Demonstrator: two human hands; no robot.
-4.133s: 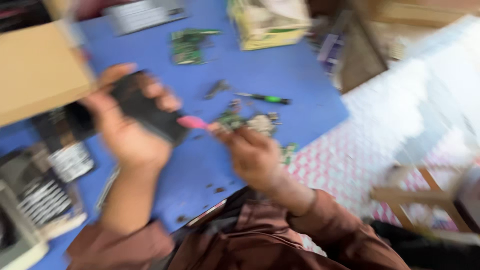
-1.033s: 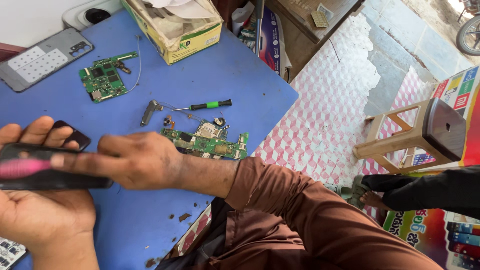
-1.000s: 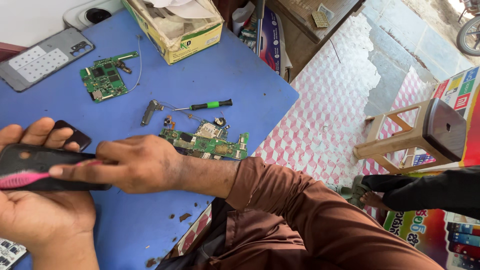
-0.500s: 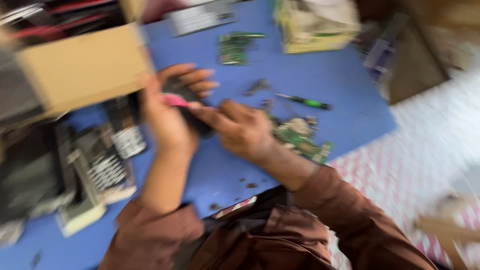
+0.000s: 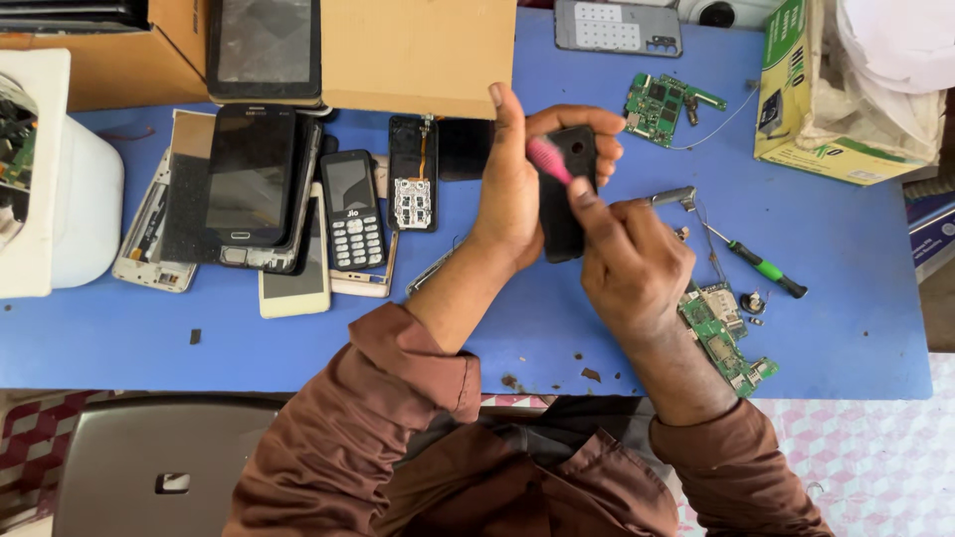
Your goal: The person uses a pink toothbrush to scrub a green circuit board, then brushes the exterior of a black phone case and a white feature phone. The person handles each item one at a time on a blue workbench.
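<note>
My left hand (image 5: 517, 189) holds a black phone body (image 5: 565, 194) upright above the blue table (image 5: 298, 338), fingers wrapped over its top edge. My right hand (image 5: 627, 264) grips a pink-handled tool (image 5: 549, 161) and presses its tip against the phone's back, near the upper left corner. Both hands hover over the middle of the table. Brown sleeves cover both forearms.
Left of the hands lie several phones and screens (image 5: 269, 199) and a keypad phone (image 5: 354, 209). A cardboard box (image 5: 418, 50) stands behind. Circuit boards (image 5: 662, 104) (image 5: 724, 338), a green-handled screwdriver (image 5: 761, 267), tweezers (image 5: 674, 197) and a green-and-yellow carton (image 5: 846, 89) sit to the right. A white container (image 5: 60, 189) stands far left.
The view has swung back and steadied square over the table. The hands with the phone body and pink tool now sit mid-table, with the tool's tip at the phone's upper corner.
</note>
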